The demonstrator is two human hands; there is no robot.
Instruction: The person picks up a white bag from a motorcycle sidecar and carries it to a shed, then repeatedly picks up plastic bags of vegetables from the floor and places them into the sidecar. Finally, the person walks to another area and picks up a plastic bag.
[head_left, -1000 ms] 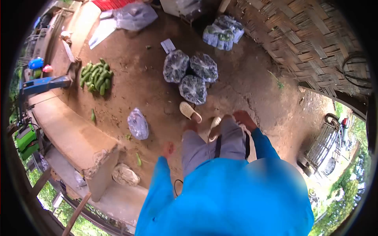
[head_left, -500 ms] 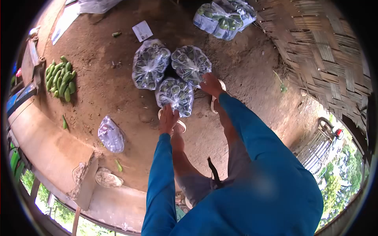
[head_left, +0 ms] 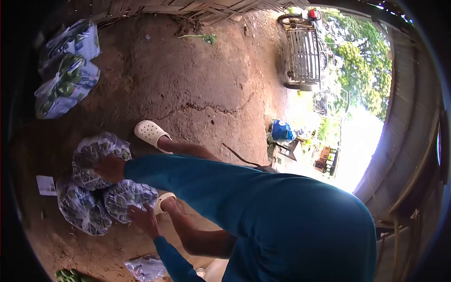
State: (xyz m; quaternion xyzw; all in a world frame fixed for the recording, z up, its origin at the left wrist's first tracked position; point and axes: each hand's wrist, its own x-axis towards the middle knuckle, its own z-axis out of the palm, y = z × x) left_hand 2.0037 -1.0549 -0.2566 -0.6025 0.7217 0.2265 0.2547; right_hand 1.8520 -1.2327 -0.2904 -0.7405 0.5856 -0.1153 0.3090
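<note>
Three clear plastic bags packed with dark green produce stand close together on the dirt floor. My right hand (head_left: pixel 111 168) rests on the upper bag (head_left: pixel 87 151); its fingers are dark and blurred against the plastic. My left hand (head_left: pixel 144 221) is at the lower edge of the bag nearest my feet (head_left: pixel 124 197), its fingers apart and touching or very near the plastic. The third bag (head_left: pixel 84 211) sits beside these two, with neither hand on it. Knotted or gathered plastic shows on the bag tops.
More filled bags lined with printed paper (head_left: pixel 70 77) stand at upper left. A white card (head_left: pixel 46 185) lies by the bags. Below are a crumpled plastic bag (head_left: pixel 146 268) and green vegetables (head_left: pixel 70 275). A slatted cart (head_left: pixel 303 54) stands outside, and a woven wall (head_left: pixel 206 11) borders the floor.
My view has turned sharply to the right, bringing the doorway and cart into fuller sight. My right hand has shifted farther over its bag; my left stays by the nearest bag.
</note>
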